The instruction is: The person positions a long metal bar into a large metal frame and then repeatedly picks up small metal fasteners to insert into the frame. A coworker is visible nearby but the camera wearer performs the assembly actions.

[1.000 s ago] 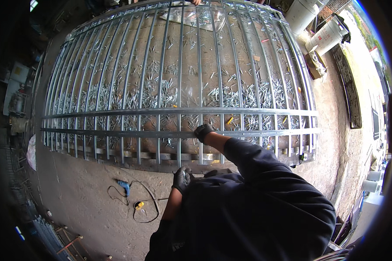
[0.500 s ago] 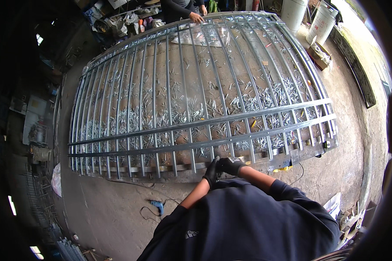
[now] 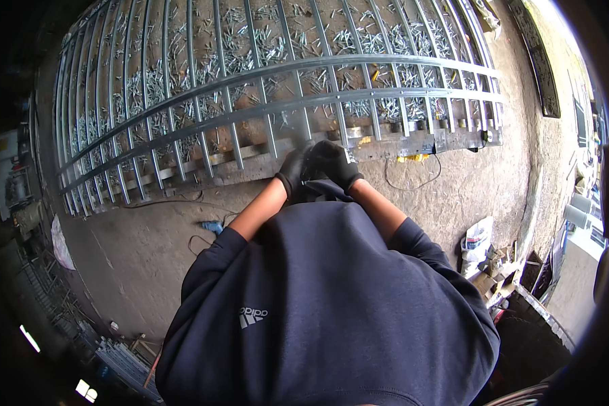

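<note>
Both my hands wear black gloves and are held close together in front of my chest, by the near edge of the metal frame. My left hand (image 3: 293, 169) has its fingers bent inward against the other hand; what they hold is hidden. Curled over beside it is my right hand (image 3: 333, 161), with a small silvery bit showing at its outer side, too small to name. Just beyond the hands lies the frame of galvanized bars (image 3: 250, 111), its upright bars crossed by two long rails. Loose screw-like metal pieces (image 3: 250, 57) are scattered under the bars.
A blue power drill (image 3: 212, 226) with a cable lies on the floor to my left. Another thin cable (image 3: 413, 186) loops at the table's near right edge, by a yellow item (image 3: 413, 158). A white bag (image 3: 477, 240) and scrap stand at the right.
The view has tipped down toward my body, so the frame sits higher and the other person at its far side is out of sight. My hands remain together, now with both forearms more visible.
</note>
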`<action>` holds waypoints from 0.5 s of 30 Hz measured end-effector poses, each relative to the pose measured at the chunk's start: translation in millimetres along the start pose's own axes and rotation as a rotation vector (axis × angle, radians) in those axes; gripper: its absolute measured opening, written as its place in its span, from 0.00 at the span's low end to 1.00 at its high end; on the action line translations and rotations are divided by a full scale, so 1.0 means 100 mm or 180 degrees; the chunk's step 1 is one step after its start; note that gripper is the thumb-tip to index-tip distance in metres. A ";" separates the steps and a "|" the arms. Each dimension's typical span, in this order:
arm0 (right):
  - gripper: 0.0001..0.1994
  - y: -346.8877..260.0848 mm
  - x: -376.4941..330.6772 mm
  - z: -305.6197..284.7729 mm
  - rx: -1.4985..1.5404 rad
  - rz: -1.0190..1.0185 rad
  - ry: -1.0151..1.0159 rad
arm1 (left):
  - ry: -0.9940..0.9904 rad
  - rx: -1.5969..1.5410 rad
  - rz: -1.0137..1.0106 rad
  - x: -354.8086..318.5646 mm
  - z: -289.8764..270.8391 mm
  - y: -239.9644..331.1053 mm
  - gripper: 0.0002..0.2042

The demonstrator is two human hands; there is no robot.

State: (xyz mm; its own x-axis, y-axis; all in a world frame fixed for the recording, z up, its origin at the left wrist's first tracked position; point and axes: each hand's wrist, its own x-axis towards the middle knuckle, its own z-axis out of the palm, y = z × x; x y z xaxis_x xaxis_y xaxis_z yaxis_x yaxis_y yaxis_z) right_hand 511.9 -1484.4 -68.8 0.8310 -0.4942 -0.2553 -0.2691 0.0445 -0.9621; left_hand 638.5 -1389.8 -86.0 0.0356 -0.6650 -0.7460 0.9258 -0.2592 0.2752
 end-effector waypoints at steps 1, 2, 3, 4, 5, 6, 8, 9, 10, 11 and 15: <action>0.05 -0.04 0.04 0.00 -0.1426 -0.0698 0.0234 | 0.0033 -0.0155 0.0006 0.03 -0.06 0.01 0.12; 0.04 -0.08 0.06 0.01 -0.1467 -0.0490 0.0156 | 0.0055 -0.0302 0.0035 0.05 -0.10 0.00 0.11; 0.04 -0.11 0.12 0.01 -0.1008 -0.0687 0.0292 | -0.0014 -0.0141 0.0085 0.05 -0.15 0.03 0.11; 0.05 -0.14 0.15 0.04 -0.0698 -0.0728 0.0547 | 0.0173 0.0061 -0.0027 0.01 -0.21 0.06 0.11; 0.04 -0.17 0.22 0.04 -0.0715 -0.0668 0.0557 | 0.0091 0.0287 -0.0015 -0.04 -0.24 0.09 0.11; 0.06 -0.20 0.28 0.09 0.0200 -0.0686 0.0735 | -0.0094 0.0245 0.0213 -0.08 -0.24 0.12 0.11; 0.08 -0.24 0.41 0.04 -0.0285 -0.0304 0.0474 | 0.0062 0.0300 0.0504 -0.18 -0.21 0.16 0.11; 0.07 -0.25 0.47 0.00 -0.0046 0.0104 0.0084 | 0.0111 0.0252 0.0450 -0.22 -0.18 0.20 0.11; 0.07 -0.25 0.55 -0.08 0.0099 0.0656 -0.0318 | 0.0159 0.0201 0.0402 -0.24 -0.16 0.24 0.12; 0.08 -0.23 0.64 -0.14 0.0279 0.1117 -0.0687 | 0.0205 0.0155 0.0353 -0.26 -0.13 0.28 0.12; 0.13 0.10 1.12 -0.44 0.0186 0.0334 -0.1502 | 0.0598 -0.0132 0.0169 -0.17 -0.09 0.31 0.13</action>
State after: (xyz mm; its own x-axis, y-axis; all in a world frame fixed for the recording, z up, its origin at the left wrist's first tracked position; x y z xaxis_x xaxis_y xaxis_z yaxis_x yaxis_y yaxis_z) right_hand 581.0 -1577.2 -103.1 0.9346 -0.0375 -0.3538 -0.3466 0.1284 -0.9292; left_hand 669.9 -1380.2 -70.8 0.1507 -0.5336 -0.8322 0.9353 -0.1958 0.2949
